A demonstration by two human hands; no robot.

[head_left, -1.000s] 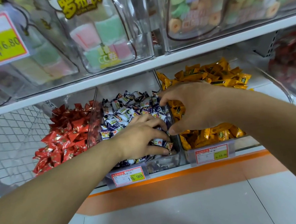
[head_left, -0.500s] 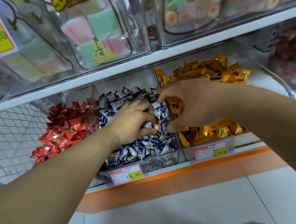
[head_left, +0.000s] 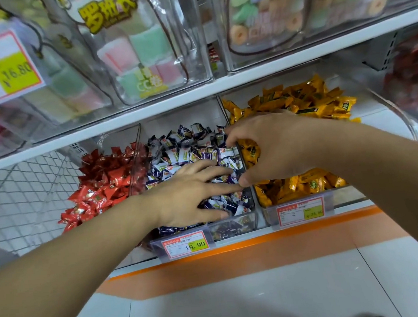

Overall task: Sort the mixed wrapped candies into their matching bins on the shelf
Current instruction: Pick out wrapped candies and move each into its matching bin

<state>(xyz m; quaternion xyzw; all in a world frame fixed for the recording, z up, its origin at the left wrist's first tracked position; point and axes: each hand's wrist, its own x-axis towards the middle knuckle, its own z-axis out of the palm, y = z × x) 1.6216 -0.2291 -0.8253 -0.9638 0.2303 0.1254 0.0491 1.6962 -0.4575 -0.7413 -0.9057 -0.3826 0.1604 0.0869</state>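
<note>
At the left lie the red candies (head_left: pixel 103 184), then the purple-and-white candies (head_left: pixel 186 147) in the middle bin (head_left: pixel 234 223), then the yellow candies (head_left: pixel 299 98) at the right. Each piece looks light and crinkly, its foil probably slippery; a twisted wrapper end seems the best hold. The left hand (head_left: pixel 188 196) rests flat on the middle heap, fingers spread. The right hand (head_left: pixel 273 147) arches over the clear divider, thumb and fingers curved; whether it pinches a candy cannot be told.

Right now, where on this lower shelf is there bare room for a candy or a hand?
Bare shelf lies right of the yellow candies; a wire basket sits left of the red candies. Left hand and right hand crowd the blue-and-white candies.
</note>
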